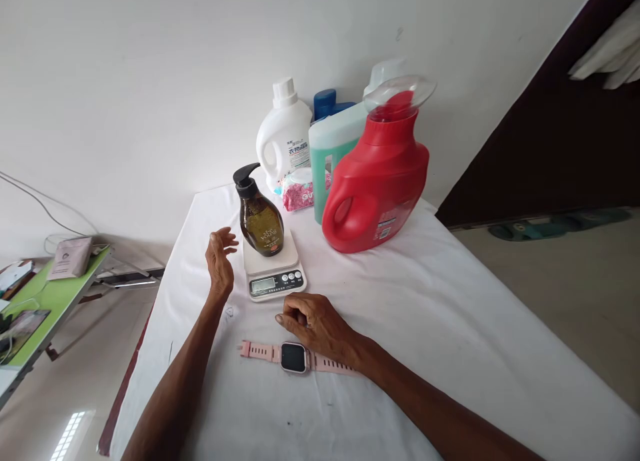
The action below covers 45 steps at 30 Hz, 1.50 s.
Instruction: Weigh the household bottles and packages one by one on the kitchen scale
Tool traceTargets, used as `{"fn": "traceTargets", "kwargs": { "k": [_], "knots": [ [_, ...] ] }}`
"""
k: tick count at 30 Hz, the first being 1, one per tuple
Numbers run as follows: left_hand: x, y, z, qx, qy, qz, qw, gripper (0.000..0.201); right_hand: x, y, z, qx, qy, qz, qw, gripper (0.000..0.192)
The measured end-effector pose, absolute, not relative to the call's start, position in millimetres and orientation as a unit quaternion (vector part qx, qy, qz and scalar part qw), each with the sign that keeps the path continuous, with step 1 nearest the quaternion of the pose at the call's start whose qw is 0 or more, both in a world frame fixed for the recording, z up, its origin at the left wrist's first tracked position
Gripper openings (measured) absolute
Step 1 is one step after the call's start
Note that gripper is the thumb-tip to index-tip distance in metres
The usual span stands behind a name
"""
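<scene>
A dark amber pump bottle (262, 224) with a black pump head stands on a white kitchen scale (277, 274), whose display shows no figures I can read. To the left of the bottle, my left hand (221, 257) is raised with its fingers apart, holding nothing and not gripping the bottle. My right hand (320, 324) rests on the table just in front of the scale, its fingers curled in loosely with nothing visible in them. Below it lies a smartwatch (293, 358) with a pink strap, the strap's right part running partly under my wrist.
Behind stand a red jug (380, 187) topped by a clear plastic piece, a green-liquid container (320, 181), a white detergent bottle (295, 131), a blue-capped bottle (325, 103) and a pink wipes pack (299, 195). A white cloth covers the table (450, 354). A green side table (45, 301) stands left.
</scene>
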<state>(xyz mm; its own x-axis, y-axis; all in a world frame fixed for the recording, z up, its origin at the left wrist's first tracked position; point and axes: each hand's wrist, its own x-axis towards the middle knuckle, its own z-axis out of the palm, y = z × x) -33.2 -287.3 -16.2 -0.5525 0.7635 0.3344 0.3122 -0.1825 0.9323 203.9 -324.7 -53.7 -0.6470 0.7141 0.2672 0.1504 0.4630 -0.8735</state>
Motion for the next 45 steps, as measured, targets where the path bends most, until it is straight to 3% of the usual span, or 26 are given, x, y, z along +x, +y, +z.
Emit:
{"fn": "traceTargets", "kwargs": {
  "k": [5, 20, 25, 31, 35, 40, 45],
  "knots": [
    [-46, -296, -44, 0.388, 0.671, 0.604, 0.184, 0.070, 204, -324, -53, -0.284, -0.781, 0.465, 0.306, 0.029],
    [-46, -296, -44, 0.435, 0.676, 0.567, 0.179, 0.062, 203, -323, -54, -0.288, -0.782, 0.464, 0.298, 0.032],
    [-32, -303, -21, 0.503, 0.648, 0.564, 0.097, 0.056, 202, -323, -55, -0.288, -0.784, 0.458, 0.304, 0.032],
    [3, -287, 26, 0.591, 0.612, 0.521, 0.070, 0.076, 201, -324, -52, -0.287, -0.792, 0.440, 0.311, 0.029],
    [12, -271, 42, 0.593, 0.659, 0.457, 0.074, 0.049, 201, -326, -52, -0.281, -0.813, 0.403, 0.313, 0.029],
    [23, -276, 51, 0.585, 0.652, 0.474, 0.086, 0.046, 200, -326, -53, -0.277, -0.828, 0.378, 0.307, 0.031],
    [60, -293, 57, 0.634, 0.586, 0.470, 0.182, 0.045, 200, -326, -50, -0.287, -0.832, 0.375, 0.291, 0.034]
  ]
}}
